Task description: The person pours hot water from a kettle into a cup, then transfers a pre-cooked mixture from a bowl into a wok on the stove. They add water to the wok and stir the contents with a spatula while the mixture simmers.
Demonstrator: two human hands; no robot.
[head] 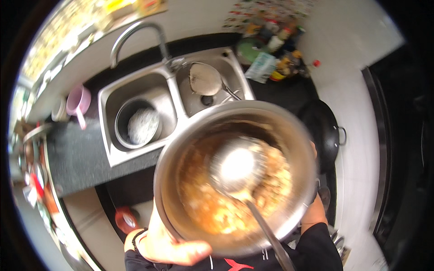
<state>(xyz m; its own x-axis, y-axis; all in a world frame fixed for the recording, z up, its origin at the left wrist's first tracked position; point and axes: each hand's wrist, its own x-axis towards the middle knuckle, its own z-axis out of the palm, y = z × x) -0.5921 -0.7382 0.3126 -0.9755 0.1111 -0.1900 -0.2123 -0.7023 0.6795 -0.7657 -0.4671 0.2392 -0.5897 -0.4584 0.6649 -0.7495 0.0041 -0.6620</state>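
Note:
A large stainless steel pot (237, 110) is held up close before me, partly filled with chunky brownish food (220, 213) in liquid. My left hand (169, 240) grips its lower left side, the thumb along the rim. Around the right side goes my right hand (313, 210), its fingers mostly hidden behind the pot. A metal ladle (237, 166) lies in the pot with its round bowl over the food and its handle sticking out over the near rim. Motion blurs the pot somewhat.
Behind the pot is a double steel sink (108, 149) with a tap (142, 25), a dark pot (118, 125) and a strainer (205, 79). A black wok (322, 135) stands right, bottles (276, 44) at the back, a pink dipper (78, 100) left.

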